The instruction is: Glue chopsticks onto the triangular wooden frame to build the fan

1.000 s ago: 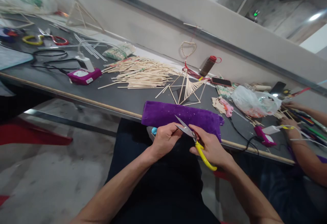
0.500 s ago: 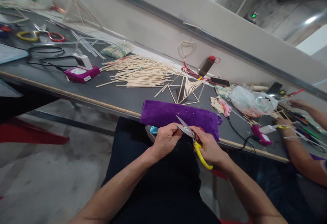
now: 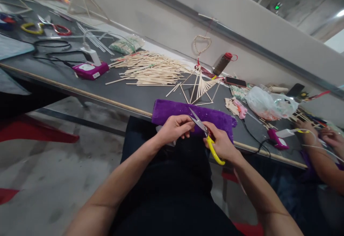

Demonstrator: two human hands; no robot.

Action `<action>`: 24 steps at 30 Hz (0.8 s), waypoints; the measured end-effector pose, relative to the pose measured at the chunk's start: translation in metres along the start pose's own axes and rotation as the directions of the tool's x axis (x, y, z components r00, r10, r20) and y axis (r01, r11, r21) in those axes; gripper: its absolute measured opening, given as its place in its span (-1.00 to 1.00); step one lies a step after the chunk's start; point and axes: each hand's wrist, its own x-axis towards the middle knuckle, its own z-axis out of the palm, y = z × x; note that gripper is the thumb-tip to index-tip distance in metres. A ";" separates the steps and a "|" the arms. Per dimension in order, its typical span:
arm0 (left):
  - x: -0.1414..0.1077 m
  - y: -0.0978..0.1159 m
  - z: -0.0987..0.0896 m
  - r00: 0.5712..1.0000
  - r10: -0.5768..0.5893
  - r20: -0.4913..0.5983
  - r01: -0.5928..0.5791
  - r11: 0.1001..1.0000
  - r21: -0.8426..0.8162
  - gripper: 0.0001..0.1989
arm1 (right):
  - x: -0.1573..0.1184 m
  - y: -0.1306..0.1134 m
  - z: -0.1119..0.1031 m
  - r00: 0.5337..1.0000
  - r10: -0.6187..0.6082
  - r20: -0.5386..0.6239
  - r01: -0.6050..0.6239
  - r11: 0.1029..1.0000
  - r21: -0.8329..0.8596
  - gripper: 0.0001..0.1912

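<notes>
Beyond the right fingers (image 3: 211,127), clamped on scissors (image 3: 206,130), and curled left fingers (image 3: 185,126) whose hold is unclear, a joined stick frame (image 3: 195,85) bears one fan (image 3: 203,88), with loose sticks (image 3: 154,70) unused.

On the dark grey bench (image 3: 118,92), a brown bottle with a red cap (image 3: 222,64) is near the pale wall (image 3: 166,31), a flat black phone (image 3: 235,81) near its base. Farther right sits a crumpled, whitish plastic bag (image 3: 259,101). At left, a white plug adapter (image 3: 93,56) is seated in a magenta power strip (image 3: 91,70). A red stool (image 3: 40,132) shows above the grey floor (image 3: 67,171).
</notes>
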 end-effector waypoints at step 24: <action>0.001 -0.006 -0.015 0.987 -0.099 -0.123 0.085 0.990 -0.117 -0.83 | 0.021 -0.003 0.018 1.000 -0.012 -0.018 0.013 0.999 0.052 -0.38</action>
